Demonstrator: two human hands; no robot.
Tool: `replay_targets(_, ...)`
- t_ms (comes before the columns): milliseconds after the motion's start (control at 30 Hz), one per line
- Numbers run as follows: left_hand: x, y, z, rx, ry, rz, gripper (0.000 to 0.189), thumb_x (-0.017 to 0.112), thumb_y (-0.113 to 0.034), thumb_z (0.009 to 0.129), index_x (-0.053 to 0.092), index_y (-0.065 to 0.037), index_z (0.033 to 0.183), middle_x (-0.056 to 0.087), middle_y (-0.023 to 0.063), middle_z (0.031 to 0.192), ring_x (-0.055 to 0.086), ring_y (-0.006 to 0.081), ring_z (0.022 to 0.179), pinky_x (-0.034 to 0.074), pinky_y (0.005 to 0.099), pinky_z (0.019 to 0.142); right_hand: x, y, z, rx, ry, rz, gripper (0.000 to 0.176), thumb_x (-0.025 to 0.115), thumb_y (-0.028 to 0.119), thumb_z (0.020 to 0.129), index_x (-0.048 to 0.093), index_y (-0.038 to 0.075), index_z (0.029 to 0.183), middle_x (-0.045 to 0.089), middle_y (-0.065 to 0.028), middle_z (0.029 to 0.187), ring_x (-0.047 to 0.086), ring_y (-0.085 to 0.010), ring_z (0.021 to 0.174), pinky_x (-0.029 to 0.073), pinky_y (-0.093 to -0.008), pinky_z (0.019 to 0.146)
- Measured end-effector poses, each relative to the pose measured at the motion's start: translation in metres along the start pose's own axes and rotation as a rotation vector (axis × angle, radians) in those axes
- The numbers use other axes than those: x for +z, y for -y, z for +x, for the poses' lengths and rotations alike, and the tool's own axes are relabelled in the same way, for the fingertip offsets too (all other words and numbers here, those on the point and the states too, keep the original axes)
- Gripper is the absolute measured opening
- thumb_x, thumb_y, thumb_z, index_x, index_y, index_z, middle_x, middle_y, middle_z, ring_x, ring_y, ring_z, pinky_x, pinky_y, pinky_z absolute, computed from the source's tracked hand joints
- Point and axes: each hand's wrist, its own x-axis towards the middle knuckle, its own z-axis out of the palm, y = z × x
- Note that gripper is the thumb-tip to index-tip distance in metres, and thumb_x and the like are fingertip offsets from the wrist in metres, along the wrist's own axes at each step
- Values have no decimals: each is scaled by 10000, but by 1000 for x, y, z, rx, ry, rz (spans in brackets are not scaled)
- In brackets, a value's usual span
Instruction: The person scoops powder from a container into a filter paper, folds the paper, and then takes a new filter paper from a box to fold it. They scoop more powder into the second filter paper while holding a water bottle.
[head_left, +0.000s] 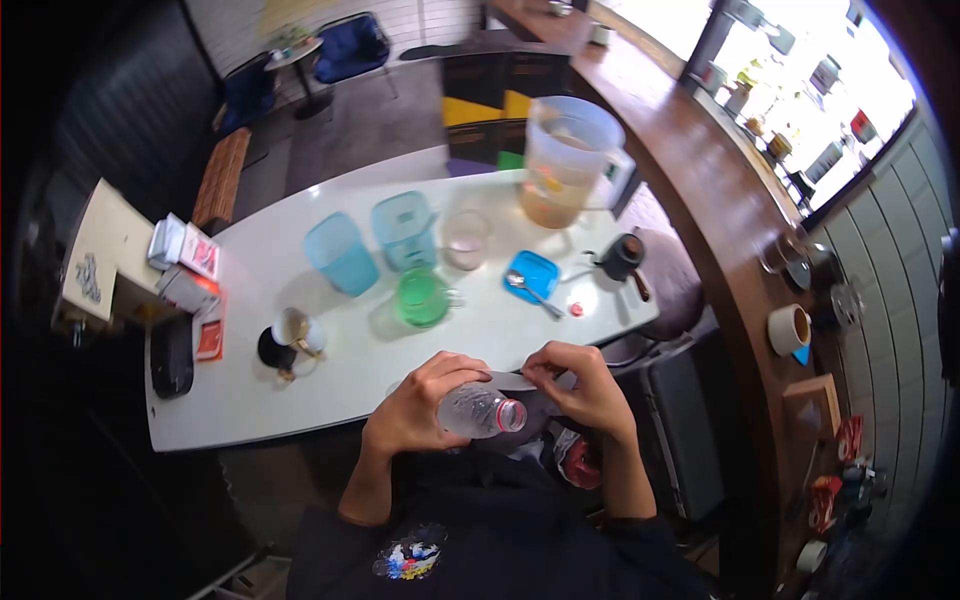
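Note:
My left hand (425, 405) is wrapped around a clear plastic bottle (470, 411), tilted with its uncapped mouth and red neck ring towards me. My right hand (583, 388) is closed in a pinch at the end of a thin pale strip (512, 381), which runs across to the bottle; what it is I cannot make out. Both hands are in front of the table's near edge. Beyond them on the white table (400, 365) stand a green cup with a handle (422, 300), a clear glass (466, 240) and two blue plastic containers (341, 255) (404, 230).
A blue tray (533, 272) carries a spoon, near a small red cap (576, 310) and a dark pot (622, 257). A large bucket of brownish liquid (560, 180) stands at the back. A white cup (297, 330) and boxes (188, 285) are at left; a wooden counter (690, 170) runs along the right.

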Motion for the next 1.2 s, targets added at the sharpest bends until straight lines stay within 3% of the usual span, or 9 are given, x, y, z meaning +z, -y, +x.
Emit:
replay_targets(133, -41, 30, -45, -31, -24, 10, 688, 837, -93, 470, 643, -25, 1127, 616, 118, 1219, 558, 309, 1153, 465, 413, 981, 57, 17, 34, -9, 203, -163, 93, 683, 30, 842, 667, -34, 908, 623, -124, 732, 607, -202, 618, 472, -310, 591)
replay_targets(167, -49, 39, -55, -36, -16, -11, 687, 839, -100, 474, 643, -27, 1128, 602, 120, 1238, 548, 307, 1166, 459, 412, 987, 72, 11, 40, -85, 213, -147, 115, 637, 87, 866, 672, -15, 907, 627, -180, 811, 613, -364, 722, 480, -403, 659)
replay_targets(267, -66, 61, -72, -45, -111, -52, 701, 849, -112, 469, 644, -27, 1135, 559, 121, 1302, 528, 316, 1190, 450, 417, 993, 105, 7, 54, -46, 158, -95, 104, 625, 66, 865, 672, -25, 879, 621, -189, 806, 607, -392, 740, 476, -412, 666)
replay_targets(333, -63, 89, -81, 14, -198, 68, 674, 875, -143, 506, 622, -29, 1120, 540, 123, 1291, 515, 287, 1195, 450, 406, 978, 116, 10, 58, -15, 108, -90, 125, 622, 75, 878, 672, -39, 865, 612, -195, 794, 604, -388, 721, 469, -408, 655)
replay_targets(433, -55, 125, -88, -196, -582, -322, 592, 879, -172, 647, 549, -61, 1126, 549, 75, 1114, 535, 161, 1070, 477, 326, 877, 119, 9, 60, 16, -40, -205, 151, 592, 60, 933, 665, -57, 872, 577, -118, 702, 559, -166, 551, 404, -294, 524)
replay_targets(567, -46, 133, -92, -291, -569, -317, 586, 890, -164, 688, 531, -55, 1138, 603, 52, 980, 619, 169, 919, 510, 307, 846, 122, 14, 53, 78, -108, -197, 180, 587, 85, 951, 664, -68, 895, 577, -99, 704, 545, -137, 525, 401, -279, 512)
replay_targets(667, -34, 149, -92, -248, -541, -194, 639, 895, -191, 686, 505, -54, 1174, 620, 74, 991, 625, 180, 932, 515, 322, 853, 127, 18, 53, 159, -126, -148, 168, 611, 97, 921, 696, -46, 945, 614, -173, 758, 612, -308, 661, 456, -366, 609)
replay_targets(833, -33, 153, -74, -317, -546, -237, 674, 894, -222, 693, 487, -42, 1200, 646, 109, 1050, 643, 204, 981, 518, 355, 871, 132, 24, 63, 159, -190, -63, 178, 549, 48, 953, 670, -75, 996, 592, -136, 755, 582, -177, 614, 446, -296, 571)
replay_targets(1200, -28, 171, -76, -294, -536, -311, 840, 931, -269, 635, 432, -42, 1271, 619, 126, 1141, 624, 220, 1065, 498, 368, 939, 138, 30, 63, 161, -253, 94, 216, 515, 57, 976, 649, -111, 993, 587, -109, 779, 585, -129, 550, 444, -265, 504)
